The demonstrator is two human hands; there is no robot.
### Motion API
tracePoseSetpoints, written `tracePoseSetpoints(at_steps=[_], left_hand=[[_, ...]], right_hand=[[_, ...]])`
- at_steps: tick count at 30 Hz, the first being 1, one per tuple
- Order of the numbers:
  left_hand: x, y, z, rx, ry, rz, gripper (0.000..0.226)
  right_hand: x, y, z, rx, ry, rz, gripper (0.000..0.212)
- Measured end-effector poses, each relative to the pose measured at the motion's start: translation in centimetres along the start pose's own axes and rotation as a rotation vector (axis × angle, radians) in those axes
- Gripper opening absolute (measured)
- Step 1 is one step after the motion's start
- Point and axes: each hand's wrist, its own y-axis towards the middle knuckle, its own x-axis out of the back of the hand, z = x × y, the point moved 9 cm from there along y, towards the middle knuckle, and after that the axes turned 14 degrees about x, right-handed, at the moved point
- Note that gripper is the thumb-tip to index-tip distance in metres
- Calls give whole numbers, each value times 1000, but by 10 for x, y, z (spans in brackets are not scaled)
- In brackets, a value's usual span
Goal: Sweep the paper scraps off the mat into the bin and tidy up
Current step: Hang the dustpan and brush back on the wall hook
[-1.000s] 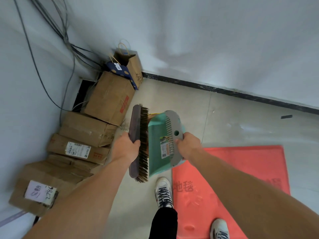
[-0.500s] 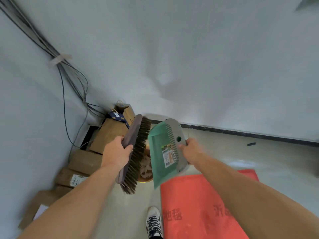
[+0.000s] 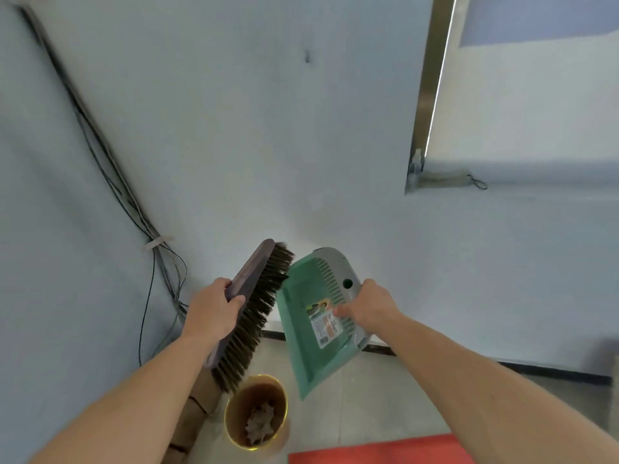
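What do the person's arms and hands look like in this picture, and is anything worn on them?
Both arms are bare as far as the frame shows: no sleeve shows on the left forearm or the right forearm. The left hand and the right hand wear no glove, and no watch, bracelet or ring is visible.

I count two hands, a left hand and a right hand; one brush; one dustpan; one bin; one red mat; one tied cable bundle.
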Motion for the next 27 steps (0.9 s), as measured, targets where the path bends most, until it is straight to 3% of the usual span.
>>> tracePoseSetpoints(at_steps=[7, 16, 27], left_hand=[[77, -44, -56, -29, -84, -113, 40], [131, -52, -81, -71, -141, -170, 40], [181, 29, -83, -113, -152, -212, 39]], right_hand=[[95, -45, 52, 109, -107, -112, 85], [128, -56, 107, 226, -213, -167, 61], [145, 0, 195, 385, -566, -207, 84]])
